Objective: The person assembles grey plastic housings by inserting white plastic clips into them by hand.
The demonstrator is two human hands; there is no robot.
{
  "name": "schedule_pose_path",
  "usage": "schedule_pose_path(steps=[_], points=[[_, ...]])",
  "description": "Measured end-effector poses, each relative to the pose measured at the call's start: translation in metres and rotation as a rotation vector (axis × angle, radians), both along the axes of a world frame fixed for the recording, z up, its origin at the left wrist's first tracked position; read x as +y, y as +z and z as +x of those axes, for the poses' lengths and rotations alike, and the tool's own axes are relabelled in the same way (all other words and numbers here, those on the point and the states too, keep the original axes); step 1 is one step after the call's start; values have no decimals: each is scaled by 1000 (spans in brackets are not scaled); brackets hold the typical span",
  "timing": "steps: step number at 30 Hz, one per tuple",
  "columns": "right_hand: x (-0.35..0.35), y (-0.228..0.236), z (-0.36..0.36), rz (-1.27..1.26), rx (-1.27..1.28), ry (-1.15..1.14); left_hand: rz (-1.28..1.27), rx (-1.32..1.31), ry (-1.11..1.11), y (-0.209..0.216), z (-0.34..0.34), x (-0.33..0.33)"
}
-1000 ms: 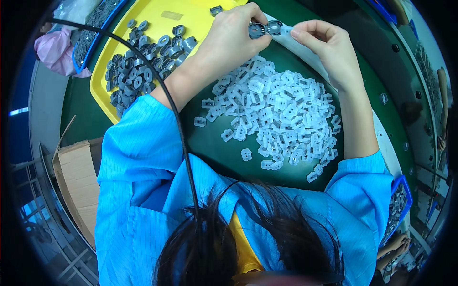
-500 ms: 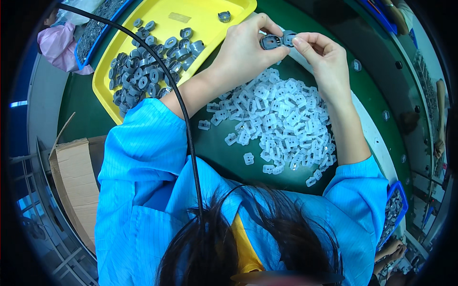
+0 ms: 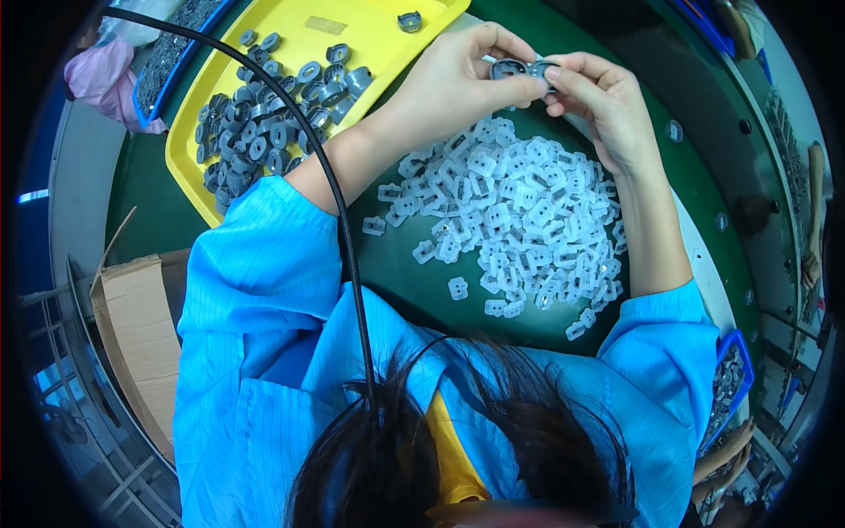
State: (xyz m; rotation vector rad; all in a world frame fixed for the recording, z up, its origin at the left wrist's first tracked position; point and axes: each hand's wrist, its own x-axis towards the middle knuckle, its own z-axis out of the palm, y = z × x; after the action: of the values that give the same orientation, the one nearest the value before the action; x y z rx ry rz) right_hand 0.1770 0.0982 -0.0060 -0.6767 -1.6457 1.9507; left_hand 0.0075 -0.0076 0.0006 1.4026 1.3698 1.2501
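Note:
Beyond the white pile, my two hands meet at the tips. My left hand pinches a round grey plastic part between thumb and fingers, its thumb across the near edge. Right against it, my right hand grips a second grey part, mostly covered by the fingertips. Whether the two parts are joined I cannot tell. Below the hands lies a heap of small translucent white plastic pieces, several with metal bits in them. Left of my left forearm, a yellow tray holds many loose grey round parts.
A black cable hangs across my left arm. Cardboard stands at the left. Blue bins of small parts are at the upper left and lower right. A conveyor belt with scattered pieces runs at the right. Other people's arms show at the edges.
Both grey parts have shifted slightly right, and the left thumb now covers more of its part. My right fingers have curled further round, and the right forearm has moved a little right.

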Motion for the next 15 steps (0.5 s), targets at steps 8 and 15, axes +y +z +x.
schedule_pose_path(steps=[8, 15], points=[[-15, 13, -1, 383, -125, -40, -88, -274, -28, 2, -2, -1], [-4, 21, 6, 191, -99, 18, -37, -248, -7, 2, 0, 1]])
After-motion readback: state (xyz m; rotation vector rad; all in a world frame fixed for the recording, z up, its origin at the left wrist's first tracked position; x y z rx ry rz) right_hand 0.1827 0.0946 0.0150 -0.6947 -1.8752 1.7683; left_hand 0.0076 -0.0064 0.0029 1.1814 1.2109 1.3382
